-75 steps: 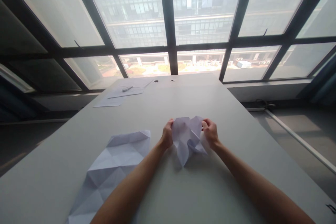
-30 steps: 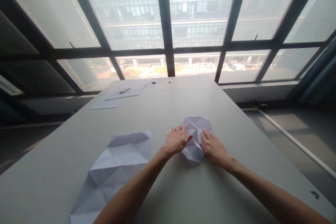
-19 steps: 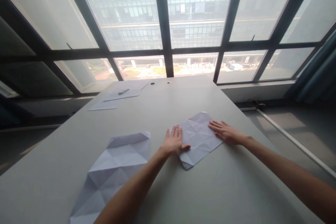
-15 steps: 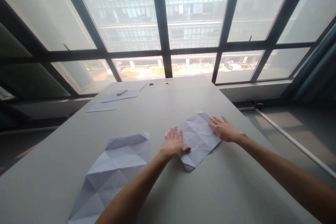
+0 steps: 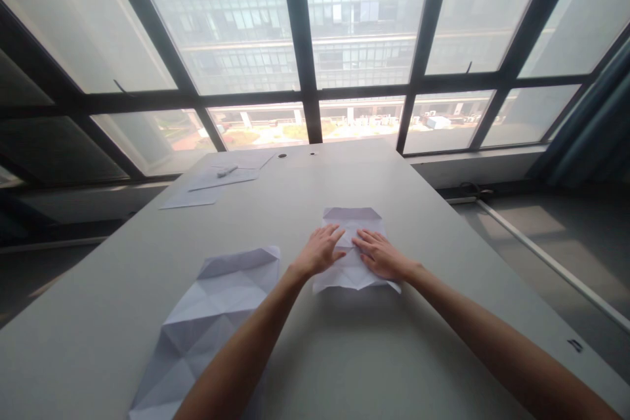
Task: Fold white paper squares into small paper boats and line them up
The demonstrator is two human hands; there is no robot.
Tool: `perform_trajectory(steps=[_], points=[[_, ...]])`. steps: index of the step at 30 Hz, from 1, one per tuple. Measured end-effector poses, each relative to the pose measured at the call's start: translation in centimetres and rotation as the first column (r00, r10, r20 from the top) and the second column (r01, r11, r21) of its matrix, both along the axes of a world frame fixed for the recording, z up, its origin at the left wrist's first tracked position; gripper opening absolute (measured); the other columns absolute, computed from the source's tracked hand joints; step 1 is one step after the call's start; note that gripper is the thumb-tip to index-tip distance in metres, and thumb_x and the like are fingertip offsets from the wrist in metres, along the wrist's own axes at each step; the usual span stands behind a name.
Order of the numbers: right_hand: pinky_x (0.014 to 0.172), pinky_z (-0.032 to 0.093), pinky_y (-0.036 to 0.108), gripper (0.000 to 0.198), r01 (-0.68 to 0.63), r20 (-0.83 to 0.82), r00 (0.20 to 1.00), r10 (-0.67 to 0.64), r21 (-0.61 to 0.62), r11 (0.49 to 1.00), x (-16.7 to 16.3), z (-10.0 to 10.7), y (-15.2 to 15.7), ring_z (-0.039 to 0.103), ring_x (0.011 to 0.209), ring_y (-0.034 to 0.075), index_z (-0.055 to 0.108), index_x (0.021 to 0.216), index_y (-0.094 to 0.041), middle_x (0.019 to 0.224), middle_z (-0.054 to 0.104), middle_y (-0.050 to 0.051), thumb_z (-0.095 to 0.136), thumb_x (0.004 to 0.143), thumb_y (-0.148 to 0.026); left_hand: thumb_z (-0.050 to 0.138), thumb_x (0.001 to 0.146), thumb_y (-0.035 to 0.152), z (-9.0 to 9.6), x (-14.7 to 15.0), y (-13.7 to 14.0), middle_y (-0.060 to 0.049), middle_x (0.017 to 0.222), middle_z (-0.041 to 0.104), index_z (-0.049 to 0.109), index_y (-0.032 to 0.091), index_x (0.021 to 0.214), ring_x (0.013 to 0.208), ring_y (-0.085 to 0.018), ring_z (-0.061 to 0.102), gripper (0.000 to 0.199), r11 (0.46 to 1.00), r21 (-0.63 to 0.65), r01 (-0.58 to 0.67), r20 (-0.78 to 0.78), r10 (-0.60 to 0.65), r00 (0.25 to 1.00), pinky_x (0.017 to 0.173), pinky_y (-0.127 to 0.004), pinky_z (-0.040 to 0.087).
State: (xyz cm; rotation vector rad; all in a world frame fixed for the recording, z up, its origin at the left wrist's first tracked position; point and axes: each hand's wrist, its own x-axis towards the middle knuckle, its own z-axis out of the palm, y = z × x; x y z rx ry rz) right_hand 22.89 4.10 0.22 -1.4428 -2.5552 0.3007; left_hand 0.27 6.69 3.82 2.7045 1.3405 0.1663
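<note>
A creased sheet of white paper [image 5: 352,215] lies on the white table, its far corners folded in and its near edge slightly raised. Across its left half rests my left hand [image 5: 321,251], fingers stretched out. My right hand [image 5: 381,254] lies flat on the right half with its fingers spread. Both hands touch the sheet and cover part of its middle. To the left is a second, larger creased paper [image 5: 211,315] with fold lines across it; my left forearm hides part of it.
Flat papers [image 5: 197,197] lie at the table's far left, with a small white pen-like object [image 5: 227,171] on them. Two round holes are near the far edge. A small dark piece [image 5: 575,345] sits near the table's right edge. Tall windows stand behind the table [image 5: 344,174].
The paper under my hands has turned, so a folded edge now faces the window. My right hand has moved left, closer to my left hand. The larger paper has stayed put.
</note>
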Motion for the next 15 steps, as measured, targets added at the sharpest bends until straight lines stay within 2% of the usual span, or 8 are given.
perform_trajectory(steps=[1,4,7,10,15], points=[[0.119,0.02,0.044,0.053,-0.03,-0.005,1.0,0.03,0.013,0.999,0.1,0.0,0.0,0.022,0.148,0.024,0.038,0.15,-0.022,0.16,0.028,0.01,0.038,0.098,-0.03,0.053,0.095,0.048,-0.8,0.0,0.3,-0.011,0.156,0.037,0.04,0.02,0.147,0.145,-0.027,0.031,0.061,0.999,-0.005,0.039,0.009,-0.039,0.999,0.116,-0.043,0.028],[0.12,0.016,0.046,0.055,-0.024,-0.006,1.0,0.024,0.071,0.997,-0.2,-0.2,-0.4,0.02,0.149,0.025,0.034,0.152,-0.02,0.16,0.026,0.011,0.035,0.101,-0.041,0.037,0.099,0.055,-3.3,0.1,0.5,-0.012,0.161,0.025,0.03,0.018,0.153,0.15,-0.027,0.018,0.066,0.999,0.017,0.043,0.012,-0.043,0.999,0.12,-0.048,0.017],[0.121,0.014,0.045,0.064,-0.016,0.004,1.0,0.016,0.085,0.996,-0.3,-0.3,-0.8,0.018,0.149,0.025,0.03,0.154,-0.02,0.161,0.024,0.011,0.032,0.1,-0.054,0.029,0.099,0.06,-4.8,0.2,0.2,-0.01,0.163,0.018,0.025,0.018,0.156,0.151,-0.028,0.012,0.07,0.999,0.044,0.02,-0.013,-0.019,1.0,0.12,-0.049,0.011],[0.121,0.012,0.045,0.07,0.016,0.026,1.0,-0.017,0.056,0.998,0.2,-0.5,-0.6,0.016,0.15,0.024,0.026,0.155,-0.019,0.162,0.02,0.011,0.028,0.099,-0.06,0.026,0.099,0.062,-5.0,0.2,0.1,-0.009,0.163,0.015,0.024,0.019,0.156,0.151,-0.029,0.011,0.071,0.999,0.049,0.001,-0.03,0.0,1.0,0.12,-0.05,0.01],[0.12,0.006,0.049,0.076,0.173,0.074,0.982,-0.175,0.027,0.985,2.2,-1.0,0.2,0.013,0.15,0.025,0.026,0.155,-0.015,0.162,0.017,0.013,0.026,0.097,-0.065,0.024,0.098,0.065,-4.7,0.3,0.0,-0.009,0.164,0.013,0.023,0.02,0.156,0.151,-0.031,0.007,0.074,1.0,0.017,-0.021,-0.063,0.022,0.998,0.12,-0.051,0.01]])
